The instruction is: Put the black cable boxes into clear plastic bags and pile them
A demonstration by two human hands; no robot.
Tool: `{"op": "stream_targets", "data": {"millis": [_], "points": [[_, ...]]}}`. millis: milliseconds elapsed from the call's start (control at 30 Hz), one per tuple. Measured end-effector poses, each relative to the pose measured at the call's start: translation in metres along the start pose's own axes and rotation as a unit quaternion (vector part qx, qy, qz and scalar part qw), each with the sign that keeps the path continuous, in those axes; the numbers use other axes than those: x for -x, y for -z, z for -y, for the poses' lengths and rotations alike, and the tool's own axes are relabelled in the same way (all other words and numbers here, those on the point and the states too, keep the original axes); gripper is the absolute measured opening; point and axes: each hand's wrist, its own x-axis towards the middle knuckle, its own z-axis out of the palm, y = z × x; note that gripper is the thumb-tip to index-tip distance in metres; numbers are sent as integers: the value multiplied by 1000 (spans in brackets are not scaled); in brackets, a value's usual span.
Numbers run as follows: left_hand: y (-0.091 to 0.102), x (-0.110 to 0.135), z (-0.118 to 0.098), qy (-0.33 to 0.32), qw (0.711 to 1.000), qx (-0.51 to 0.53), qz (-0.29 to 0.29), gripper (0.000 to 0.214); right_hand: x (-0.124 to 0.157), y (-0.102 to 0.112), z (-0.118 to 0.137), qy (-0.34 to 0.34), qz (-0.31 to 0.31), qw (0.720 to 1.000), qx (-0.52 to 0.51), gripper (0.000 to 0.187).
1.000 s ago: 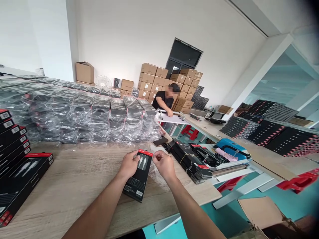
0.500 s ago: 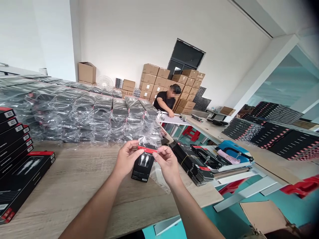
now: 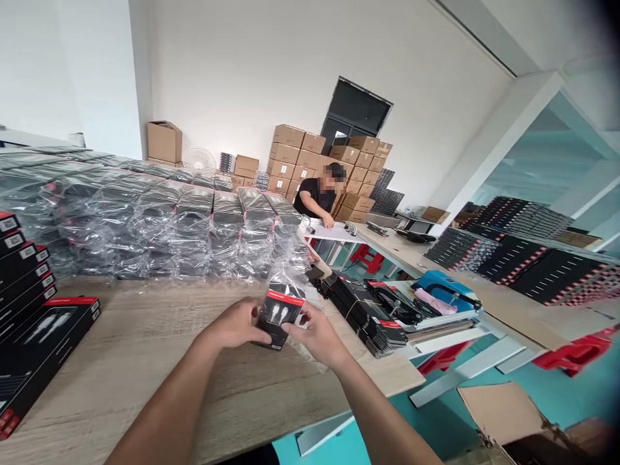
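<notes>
A black cable box (image 3: 279, 314) with a red band and a picture of white plugs is held just over the wooden table (image 3: 159, 361). Clear plastic bag film (image 3: 285, 276) sticks up from its far end. My left hand (image 3: 238, 324) grips the box's left side, thumb across its front. On the right edge, my right hand (image 3: 312, 330) closes with the thumb on the face. More clear film lies on the table under my right hand. Rows of bagged boxes (image 3: 194, 226) stand stacked just beyond.
Black boxes (image 3: 48, 329) are piled at the left. To the right lie a banded stack of flat black cartons (image 3: 361, 310) and a blue device (image 3: 440, 290). A co-worker (image 3: 317, 197) works at a farther table. An open cardboard box (image 3: 508, 413) sits at lower right.
Both hands have moved down from the red-banded top edge to the sides of the box. The box now tilts with its face more toward me. The view has shifted slightly.
</notes>
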Motion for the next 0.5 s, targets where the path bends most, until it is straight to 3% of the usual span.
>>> {"op": "stream_targets", "data": {"millis": [167, 233, 400, 500], "points": [[2, -2, -6, -15, 1000, 15, -6, 36, 5, -9, -10, -24, 47, 998, 33, 42], [1, -3, -2, -12, 1000, 11, 6, 33, 6, -8, -9, -24, 37, 999, 12, 49], [-8, -3, 3, -33, 996, 76, 19, 45, -8, -1, -3, 0, -54, 990, -128, 26], [-15, -3, 0, -35, 997, 59, 33, 55, -19, 7, -4, -39, -157, 965, -207, 28]]}}
